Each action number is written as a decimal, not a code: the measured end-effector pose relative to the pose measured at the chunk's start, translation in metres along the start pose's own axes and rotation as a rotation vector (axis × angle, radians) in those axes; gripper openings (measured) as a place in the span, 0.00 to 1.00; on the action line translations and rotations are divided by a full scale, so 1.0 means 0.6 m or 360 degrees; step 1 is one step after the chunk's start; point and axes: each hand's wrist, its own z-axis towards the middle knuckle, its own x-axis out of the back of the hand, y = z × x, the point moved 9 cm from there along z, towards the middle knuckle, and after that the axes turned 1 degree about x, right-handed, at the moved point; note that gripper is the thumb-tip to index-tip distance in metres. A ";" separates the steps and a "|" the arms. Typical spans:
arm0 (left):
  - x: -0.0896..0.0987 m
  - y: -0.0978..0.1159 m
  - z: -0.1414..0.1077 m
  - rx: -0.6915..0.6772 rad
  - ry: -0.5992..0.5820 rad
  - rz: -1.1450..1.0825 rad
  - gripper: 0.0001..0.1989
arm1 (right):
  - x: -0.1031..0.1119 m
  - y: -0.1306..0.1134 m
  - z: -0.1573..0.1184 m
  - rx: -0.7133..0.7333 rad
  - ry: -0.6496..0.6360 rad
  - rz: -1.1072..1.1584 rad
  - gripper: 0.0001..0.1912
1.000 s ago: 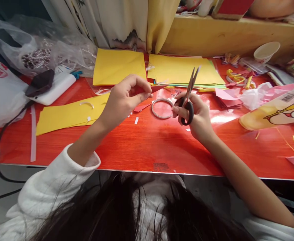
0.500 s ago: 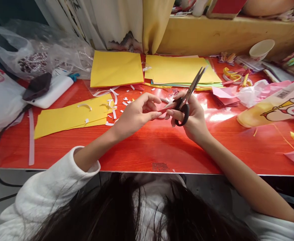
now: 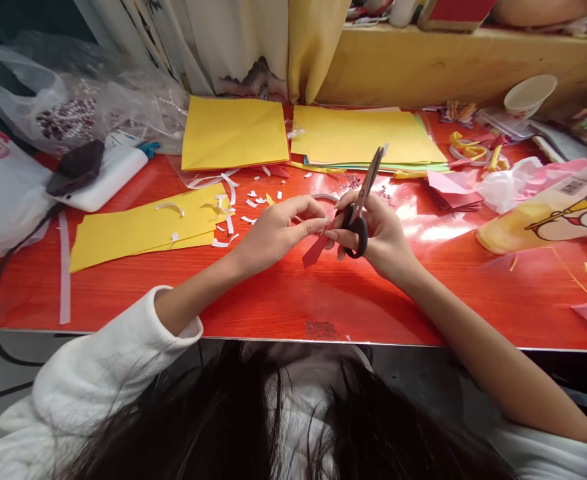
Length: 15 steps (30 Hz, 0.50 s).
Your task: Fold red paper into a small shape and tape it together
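Observation:
My left hand (image 3: 283,232) pinches a small red paper piece (image 3: 314,251), whose end hangs below the fingertips. Close beside it, my right hand (image 3: 376,233) has its fingers around the black handles of the scissors (image 3: 357,230). The blades point up and away and look closed together. My right fingertips also touch the top of the red paper. Behind the fingers, part of a thin ring (image 3: 326,197) shows; the rest of it is hidden. White paper scraps (image 3: 251,202) lie on the red table (image 3: 253,300) to the left.
Yellow sheets (image 3: 236,133) and a second stack (image 3: 368,137) lie at the back. Yellow strips (image 3: 148,223) are at the left, near a white device (image 3: 106,179). A drink cup (image 3: 503,227), pink papers (image 3: 453,190) and a paper cup (image 3: 529,95) stand or lie at the right.
The red paper now hangs down below my fingertips, where before it lay across between them. My right hand and the scissors have shifted slightly left, with the blades lower.

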 end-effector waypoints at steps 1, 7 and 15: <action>0.000 -0.001 0.000 0.0020 0.0003 -0.0031 0.06 | 0.001 0.001 0.000 -0.0003 0.0007 -0.0008 0.21; -0.002 0.002 -0.001 0.0120 -0.0016 -0.0266 0.07 | 0.018 -0.009 0.004 0.0095 0.0113 0.0062 0.19; -0.006 -0.009 0.000 0.0079 -0.0040 -0.0356 0.09 | 0.026 -0.007 0.009 0.0087 0.0181 0.0061 0.18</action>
